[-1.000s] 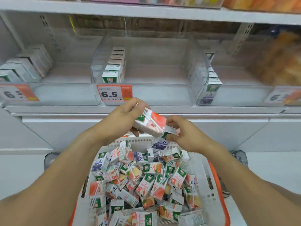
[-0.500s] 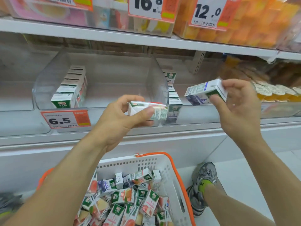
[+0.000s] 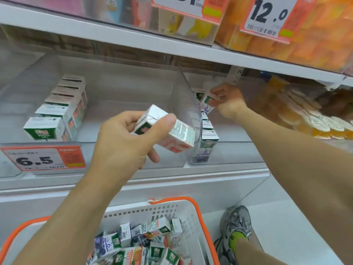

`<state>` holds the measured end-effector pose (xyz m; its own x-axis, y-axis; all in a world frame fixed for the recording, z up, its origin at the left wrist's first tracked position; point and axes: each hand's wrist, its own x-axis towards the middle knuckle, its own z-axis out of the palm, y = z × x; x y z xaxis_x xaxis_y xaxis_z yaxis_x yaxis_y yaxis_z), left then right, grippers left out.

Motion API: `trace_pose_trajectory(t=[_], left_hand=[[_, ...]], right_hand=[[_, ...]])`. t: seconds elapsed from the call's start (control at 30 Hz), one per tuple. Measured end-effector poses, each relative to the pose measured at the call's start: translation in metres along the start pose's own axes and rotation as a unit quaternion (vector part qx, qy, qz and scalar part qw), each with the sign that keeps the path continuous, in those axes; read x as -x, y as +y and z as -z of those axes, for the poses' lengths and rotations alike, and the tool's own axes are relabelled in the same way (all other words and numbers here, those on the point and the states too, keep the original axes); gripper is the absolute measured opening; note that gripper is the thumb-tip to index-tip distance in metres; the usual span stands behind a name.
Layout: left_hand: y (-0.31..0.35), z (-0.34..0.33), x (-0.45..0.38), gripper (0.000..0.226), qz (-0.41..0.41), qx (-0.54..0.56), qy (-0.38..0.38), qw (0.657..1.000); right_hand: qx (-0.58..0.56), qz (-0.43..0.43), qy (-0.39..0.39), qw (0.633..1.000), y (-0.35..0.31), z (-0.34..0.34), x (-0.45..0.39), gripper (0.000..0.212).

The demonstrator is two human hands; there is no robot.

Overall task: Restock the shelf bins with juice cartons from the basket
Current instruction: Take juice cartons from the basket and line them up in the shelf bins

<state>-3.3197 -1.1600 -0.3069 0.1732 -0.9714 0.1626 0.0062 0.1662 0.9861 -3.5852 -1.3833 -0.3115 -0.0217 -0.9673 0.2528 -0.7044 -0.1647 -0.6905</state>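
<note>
My left hand (image 3: 124, 138) grips a red-and-white juice carton (image 3: 170, 131) in front of the clear middle bin (image 3: 133, 157), which holds a row of matching cartons (image 3: 57, 113) along its left side. My right hand (image 3: 227, 101) reaches into the bin to the right (image 3: 229, 161) and pinches a purple carton (image 3: 207, 104) at the back of a row of purple cartons (image 3: 207, 144). Below, the white basket with orange rim (image 3: 198, 211) holds several mixed cartons (image 3: 141, 243).
The shelf above (image 3: 133, 38) overhangs the bins and carries price tags and orange packs (image 3: 305, 37). A clear divider wall (image 3: 189, 111) separates the two bins. Cup-like snack packs (image 3: 309, 117) fill the far-right bin. My shoe (image 3: 235, 226) stands beside the basket.
My right hand has moved forward and left with the purple carton, deep into the right bin. My left hand has turned its carton and raised it a little. The view has closed in on the shelf.
</note>
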Motion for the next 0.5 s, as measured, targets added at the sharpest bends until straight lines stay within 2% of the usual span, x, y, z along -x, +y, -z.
trace_pose_trajectory(t=[0.07,0.17,0.3,0.37,0.43,0.5], left_hand=[[-0.001,0.003,-0.003,0.056,0.016,0.026,-0.013,0.999],[-0.002,0.009,-0.004,0.059,0.029,0.037,-0.01,0.999],[-0.001,0.017,0.003,0.049,0.043,0.025,-0.002,0.999],[0.003,0.019,0.009,0.044,0.049,0.045,0.012,0.998],[0.006,0.021,0.016,0.048,0.056,0.08,0.022,0.995],[0.007,0.024,0.021,0.055,0.087,0.143,0.005,0.986]], right_hand=[[0.009,0.008,-0.018,1.0,0.002,-0.012,-0.014,0.029],[0.028,0.023,-0.006,0.999,0.004,-0.024,-0.022,0.025],[0.019,-0.015,-0.038,0.999,-0.001,-0.014,-0.01,0.03],[0.006,0.017,-0.015,1.0,-0.015,0.0,0.007,0.032],[-0.008,0.049,0.04,0.998,-0.036,0.013,0.036,0.03],[-0.059,0.044,0.022,0.997,-0.062,0.024,0.077,0.02]])
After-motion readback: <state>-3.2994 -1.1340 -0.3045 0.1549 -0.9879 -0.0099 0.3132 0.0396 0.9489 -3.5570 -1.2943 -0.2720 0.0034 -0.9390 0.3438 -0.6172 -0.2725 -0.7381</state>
